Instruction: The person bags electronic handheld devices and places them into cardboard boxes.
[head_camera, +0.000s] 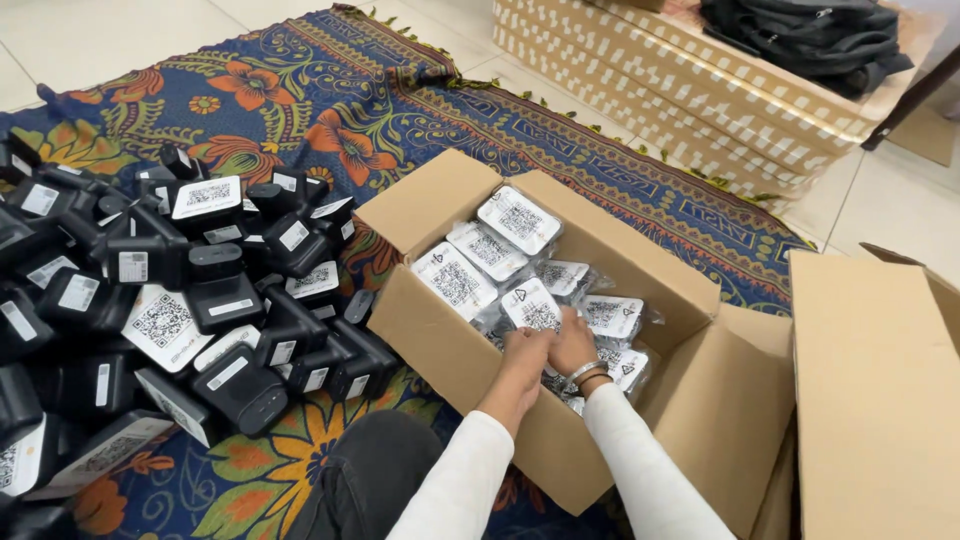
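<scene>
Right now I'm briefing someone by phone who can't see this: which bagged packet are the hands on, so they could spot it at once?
Find the open brown cardboard box on the patterned floral cloth, right of the heap of black devices. Inside lie clear-bagged black packets with white coded labels. The one meant is the bagged packet at the row's near end, directly beyond the left hand and right hand, the only one fingertips touch.

light: bright, even, soft shadows | glare: white labels | focus: sharp ctr, edges slightly stretched
</scene>
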